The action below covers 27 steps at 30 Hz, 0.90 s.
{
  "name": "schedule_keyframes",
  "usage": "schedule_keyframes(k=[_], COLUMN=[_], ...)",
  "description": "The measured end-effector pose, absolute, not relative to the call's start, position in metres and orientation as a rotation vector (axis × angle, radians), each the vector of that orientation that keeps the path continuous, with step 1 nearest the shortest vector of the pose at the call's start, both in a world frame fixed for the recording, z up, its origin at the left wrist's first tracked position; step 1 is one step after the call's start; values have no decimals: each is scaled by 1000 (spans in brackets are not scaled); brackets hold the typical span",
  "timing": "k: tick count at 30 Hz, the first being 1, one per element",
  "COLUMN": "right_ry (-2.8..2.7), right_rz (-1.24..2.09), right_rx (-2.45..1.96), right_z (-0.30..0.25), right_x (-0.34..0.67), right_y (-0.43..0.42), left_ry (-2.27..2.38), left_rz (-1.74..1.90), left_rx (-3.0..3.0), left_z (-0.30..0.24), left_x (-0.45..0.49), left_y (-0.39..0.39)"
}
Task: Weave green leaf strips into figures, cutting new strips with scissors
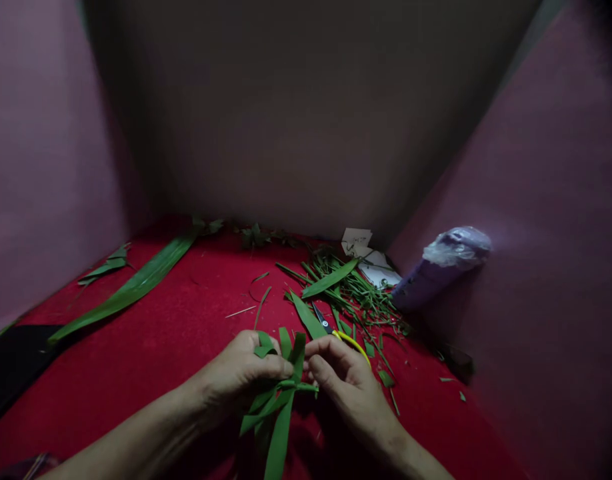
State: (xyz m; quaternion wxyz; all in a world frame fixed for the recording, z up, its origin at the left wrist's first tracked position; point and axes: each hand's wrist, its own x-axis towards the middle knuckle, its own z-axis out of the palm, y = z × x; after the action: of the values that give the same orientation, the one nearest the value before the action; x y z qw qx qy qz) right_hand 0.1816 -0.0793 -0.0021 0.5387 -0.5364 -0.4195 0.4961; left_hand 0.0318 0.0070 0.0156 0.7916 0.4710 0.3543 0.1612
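Several green leaf strips (281, 427), crossed and folded over one another, are held low in front of me. My left hand (246, 370) grips them, its thumb pressed on top near the crossing and one strip looped over its fingers. Close on the right, my right hand (341, 377) has its fingers curled at the edge of an upright strip; its fingertips are partly hidden. Just beyond that hand lies a pair of scissors (326, 325) with dark blades and yellow handles, partly covered by the fingers.
Cut stems and leaf scraps (366, 293) are heaped at the right back on the red floor covering (186, 320). White cards (379, 268) and a purple plastic-topped bundle (436, 273) stand by them. A long leaf (136, 290) and a black object (16, 360) are on the left.
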Motion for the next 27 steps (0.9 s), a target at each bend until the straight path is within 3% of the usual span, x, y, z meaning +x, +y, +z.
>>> schedule_keyframes(k=[8, 18, 27], right_ry=[-840, -709, -784], right_rz=[1338, 1446, 1396], right_rx=[-1271, -1207, -1247], right_z=[-2, -8, -10], right_x=[180, 182, 179], right_y=[-78, -77, -76], left_ry=[822, 859, 855], left_rz=[206, 332, 286], left_rx=[1088, 1216, 1228], left_z=[17, 8, 20], left_x=[30, 30, 30], left_y=[2, 3, -1])
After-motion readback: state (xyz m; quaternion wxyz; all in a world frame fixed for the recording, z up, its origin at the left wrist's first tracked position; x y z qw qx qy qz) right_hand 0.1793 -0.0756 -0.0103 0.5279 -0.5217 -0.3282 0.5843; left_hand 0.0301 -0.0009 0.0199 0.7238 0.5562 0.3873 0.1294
